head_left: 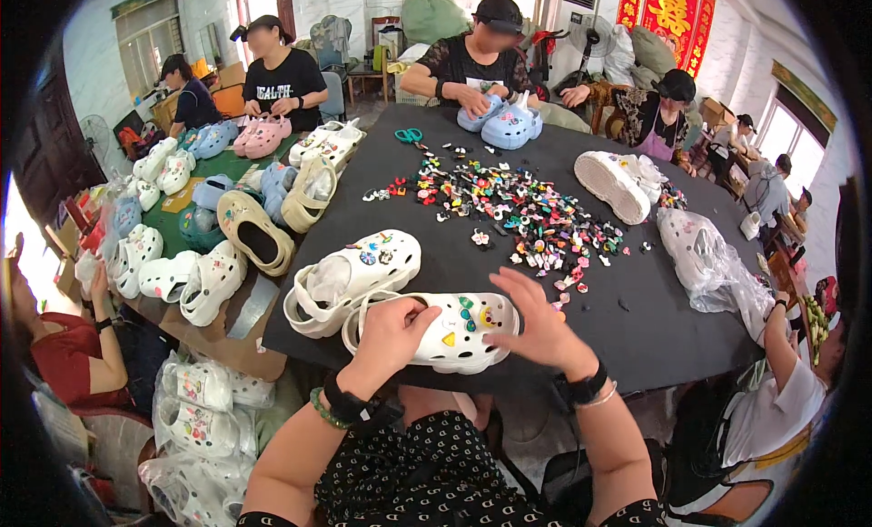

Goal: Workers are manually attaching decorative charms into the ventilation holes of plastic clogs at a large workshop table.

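At the lower centre, the left hand [392, 332] grasps a white clog [440, 332] by its heel; the right hand [538, 325] pinches its toe.

Black table [636, 327] carries the work. At its near edge a white clog [454, 332] lies between the left hand [391, 332] and right hand [536, 327]. Just left of and beyond the left hand, a second white clog [354, 277]. Beyond the right hand, a spread of small coloured charms [518, 209]. Far past both hands: teal scissors [408, 135], pale blue clogs [504, 123]. Beyond and right of the right hand: overturned white clog [613, 184], clear bagged clogs [704, 255]. Far left of the left hand, beige clogs [272, 214] at the table's left edge.
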Tool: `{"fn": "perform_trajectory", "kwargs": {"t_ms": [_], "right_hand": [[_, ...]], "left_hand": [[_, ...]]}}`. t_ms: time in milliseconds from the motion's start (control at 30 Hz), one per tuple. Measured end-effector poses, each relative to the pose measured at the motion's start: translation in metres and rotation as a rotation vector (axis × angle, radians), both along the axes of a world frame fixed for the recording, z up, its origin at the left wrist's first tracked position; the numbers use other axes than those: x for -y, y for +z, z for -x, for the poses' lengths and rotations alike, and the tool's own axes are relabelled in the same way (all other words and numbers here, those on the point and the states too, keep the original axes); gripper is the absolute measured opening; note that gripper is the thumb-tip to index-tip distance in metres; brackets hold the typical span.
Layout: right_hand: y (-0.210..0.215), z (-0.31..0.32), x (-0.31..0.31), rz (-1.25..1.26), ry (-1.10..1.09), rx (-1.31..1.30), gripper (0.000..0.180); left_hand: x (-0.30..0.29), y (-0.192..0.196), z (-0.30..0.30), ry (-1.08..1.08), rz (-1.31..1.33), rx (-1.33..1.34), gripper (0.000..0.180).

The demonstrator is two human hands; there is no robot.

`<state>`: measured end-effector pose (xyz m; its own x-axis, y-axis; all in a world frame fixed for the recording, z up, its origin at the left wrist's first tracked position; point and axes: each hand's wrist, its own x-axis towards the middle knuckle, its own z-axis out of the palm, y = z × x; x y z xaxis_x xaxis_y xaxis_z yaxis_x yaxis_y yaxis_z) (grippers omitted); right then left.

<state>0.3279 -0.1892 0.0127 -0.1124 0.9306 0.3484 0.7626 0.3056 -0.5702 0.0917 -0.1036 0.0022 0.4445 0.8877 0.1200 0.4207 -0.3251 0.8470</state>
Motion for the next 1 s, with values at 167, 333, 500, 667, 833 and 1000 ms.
{"fn": "perform_trajectory", "kwargs": {"t_ms": [167, 333, 500, 667, 833, 1000], "right_hand": [[-0.042, 0.015, 0.022, 0.088, -0.066, -0.005, 0.106], [-0.062, 0.024, 0.021, -0.034, -0.108, -0.013, 0.107], [-0.063, 0.027, 0.022, -0.073, -0.106, -0.051, 0.105], [-0.064, 0.032, 0.023, -0.068, -0.139, -0.03, 0.108], [-0.069, 0.036, 0.019, -0.094, -0.149, -0.016, 0.111], [-0.07, 0.056, 0.014, -0.124, -0.162, -0.034, 0.112]], "left_hand": [[0.01, 0.011, 0.017, 0.047, -0.439, -0.027, 0.026], [-0.007, 0.029, 0.042, 0.275, -0.82, -0.185, 0.028], [-0.031, 0.019, 0.06, 0.259, -0.708, -0.482, 0.057], [-0.05, 0.021, 0.055, 0.167, -0.45, -0.608, 0.07], [-0.063, 0.026, 0.052, -0.004, -0.259, -0.629, 0.067], [-0.044, -0.003, 0.029, 0.181, -0.616, -0.593, 0.044]]}}
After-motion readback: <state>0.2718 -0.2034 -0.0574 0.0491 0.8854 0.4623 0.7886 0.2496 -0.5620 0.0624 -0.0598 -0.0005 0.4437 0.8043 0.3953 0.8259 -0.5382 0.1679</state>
